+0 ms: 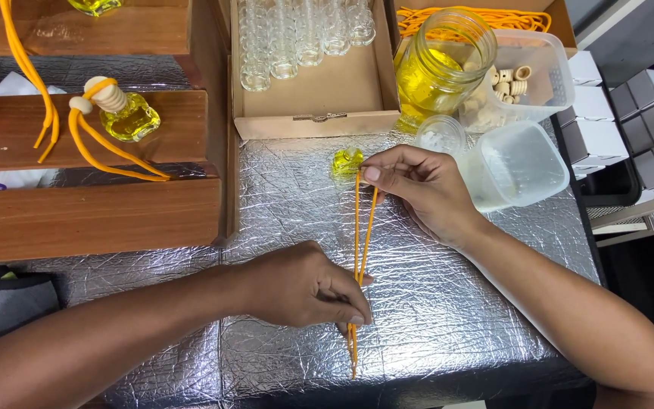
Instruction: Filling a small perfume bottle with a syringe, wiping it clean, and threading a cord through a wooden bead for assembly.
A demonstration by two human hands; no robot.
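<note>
From the head camera, the left hand [304,286] pinches the lower part of a doubled orange cord [362,250] against the foil-covered table [448,318], fingers closed on it near its free ends. The right hand [425,189] grips the cord's upper end between thumb and forefinger, just beside a small bottle of yellow liquid [347,161] that stands on the foil in front of the cardboard box [319,98]. The cord runs taut and nearly straight between the two hands, its two strands close together.

To do this well, my judgement is that both strands should be kept even and tight, with the ends level under the left fingers, so neither strand slackens or twists.

The cord looks smooth, thin and rubbery. The table covering is crinkled, quilted silver foil. The box holds rows of clear empty glass vials [297,34]. A glass jar [440,64] holds yellow liquid; beside it a clear plastic tub [531,72] holds pale, ridged wooden caps, and a frosted plastic container [516,163] sits near the right wrist. On the stepped wooden rack [92,216] lies a finished bottle [126,113], capped and looped with orange cord.
</note>
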